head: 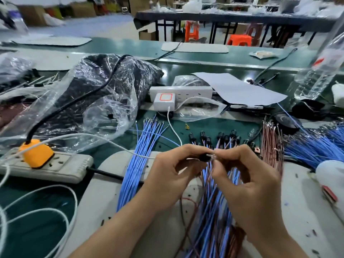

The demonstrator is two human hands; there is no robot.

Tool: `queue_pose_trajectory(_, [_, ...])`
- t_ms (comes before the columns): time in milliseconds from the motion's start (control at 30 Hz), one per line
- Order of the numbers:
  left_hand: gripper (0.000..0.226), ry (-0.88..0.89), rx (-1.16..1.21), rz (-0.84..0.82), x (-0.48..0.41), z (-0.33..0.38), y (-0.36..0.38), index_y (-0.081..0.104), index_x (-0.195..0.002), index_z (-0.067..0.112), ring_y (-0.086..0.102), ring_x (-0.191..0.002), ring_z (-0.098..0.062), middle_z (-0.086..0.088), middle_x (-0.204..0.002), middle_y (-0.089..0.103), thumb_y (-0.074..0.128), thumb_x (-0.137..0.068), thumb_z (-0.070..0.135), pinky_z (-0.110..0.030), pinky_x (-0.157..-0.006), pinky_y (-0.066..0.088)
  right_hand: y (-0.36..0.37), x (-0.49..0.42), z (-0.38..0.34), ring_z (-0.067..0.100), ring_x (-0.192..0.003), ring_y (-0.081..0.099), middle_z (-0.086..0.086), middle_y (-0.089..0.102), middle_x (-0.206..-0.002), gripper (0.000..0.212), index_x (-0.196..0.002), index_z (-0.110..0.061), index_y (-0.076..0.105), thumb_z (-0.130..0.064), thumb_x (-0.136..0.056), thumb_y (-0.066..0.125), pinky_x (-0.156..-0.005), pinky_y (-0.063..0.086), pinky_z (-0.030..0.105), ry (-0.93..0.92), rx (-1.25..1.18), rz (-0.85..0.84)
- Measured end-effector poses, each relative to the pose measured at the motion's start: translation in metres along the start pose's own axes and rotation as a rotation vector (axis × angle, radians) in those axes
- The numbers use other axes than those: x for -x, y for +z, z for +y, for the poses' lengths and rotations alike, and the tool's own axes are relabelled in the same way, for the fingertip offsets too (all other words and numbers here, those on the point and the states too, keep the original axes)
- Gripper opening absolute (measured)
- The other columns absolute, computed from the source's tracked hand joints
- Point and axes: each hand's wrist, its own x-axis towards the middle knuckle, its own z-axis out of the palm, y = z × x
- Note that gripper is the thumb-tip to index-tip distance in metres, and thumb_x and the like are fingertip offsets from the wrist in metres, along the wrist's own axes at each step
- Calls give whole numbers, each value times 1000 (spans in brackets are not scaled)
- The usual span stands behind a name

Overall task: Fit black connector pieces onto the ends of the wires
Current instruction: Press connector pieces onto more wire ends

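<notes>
I see the left grip (pixel 175 170) pinching a small round black connector (pixel 205 157); the right grip (pixel 247 180) pinches thin wire ends (pixel 214 155) against it; smooth blue and brown wires (pixel 214 205) lie under, on the green tabletop (pixel 46 211).

Bench: green top (pixel 204 126), with a pale work pad (pixel 104 202) on its near part.
Landmark: white power strip (pixel 193 91), mid-bench.
Left of it: clear plastic bag (pixel 104 86) of dark goods.
Right of it: white sheet (pixel 240 88).
Nearer than it: blue wires (pixel 141 155), black connector pieces (pixel 223 138), brown wires (pixel 271 146).
Near-left of it: grey power strip (pixel 61 170), orange plug (pixel 35 153) in it.
</notes>
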Motion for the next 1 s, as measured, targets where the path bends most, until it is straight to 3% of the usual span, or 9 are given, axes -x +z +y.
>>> queue_pose_trajectory(100, [24, 11, 43, 7, -1, 1, 2, 67, -105, 10, 68, -97, -16, -4, -100, 72, 61, -85, -2, -25, -85, 52, -1, 1, -3, 4, -68, 62, -10, 64, -77, 9, -82, -26, 63, -17, -79, 65, -64, 48, 13, 17, -79, 36])
queue_pose_trajectory(233, [31, 50, 27, 22, -3, 4, 0, 69, -102, 23, 66, -96, -13, 7, -100, 69, 61, -85, -1, -21, -83, 50, -2, 1, -4, 1, -63, 58, -11, 63, -77, 10, -81, -26, 59, -16, -80, 63, -62, 44, 9, 27, -137, 80])
queue_pose_trajectory(400, [33, 62, -29, 23, -3, 4, -1, 68, -109, 22, 63, -96, -13, 11, -98, 62, 62, -84, 2, -21, -80, 50, -1, 1, -2, 3, -63, 57, -8, 61, -75, 19, -78, -20, 59, -1, -78, 64, -60, 45, 12, 24, -110, 43])
queue_pose_trajectory(567, [32, 53, -76, 36, -4, 3, -2, 69, -110, 20, 61, -91, -14, 4, -96, 59, 66, -83, 4, -26, -78, 51, 0, 2, -2, 7, -65, 58, -3, 61, -76, 17, -81, -22, 58, -6, -80, 64, -62, 47, 13, 15, -127, 26])
queue_pose_trajectory(667, [35, 51, -121, 23, -3, 5, -2, 69, -110, 22, 59, -90, -12, 6, -94, 58, 67, -82, 1, -25, -77, 48, 0, 2, -2, 8, -67, 59, -4, 61, -74, 6, -84, -23, 61, -18, -82, 60, -63, 48, 18, -16, -60, 21])
queue_pose_trajectory(833, [32, 93, -238, 36, -2, 4, -3, 70, -110, 18, 57, -85, -4, 4, -90, 57, 69, -81, 4, -12, -77, 44, 1, 0, 0, 4, -70, 55, 0, 63, -75, 14, -83, -5, 67, -15, -81, 57, -70, 42, 6, -148, 187, -25])
queue_pose_trajectory(933, [28, 90, -281, 32, -4, 3, -4, 69, -109, 22, 57, -81, -6, 8, -88, 57, 69, -82, 14, -14, -76, 44, -3, -5, 1, 7, -68, 61, -10, 63, -69, 5, -82, -17, 67, -14, -81, 63, -64, 48, 12, -9, 86, -75])
queue_pose_trajectory(1000, [24, 39, -246, 38, -5, 4, -4, 70, -104, 22, 57, -77, -6, 9, -84, 60, 67, -80, 24, -14, -73, 44, -7, -8, 0, 9, -65, 63, -5, 66, -69, 17, -80, -23, 67, -6, -84, 69, -60, 50, 17, 171, -79, -118])
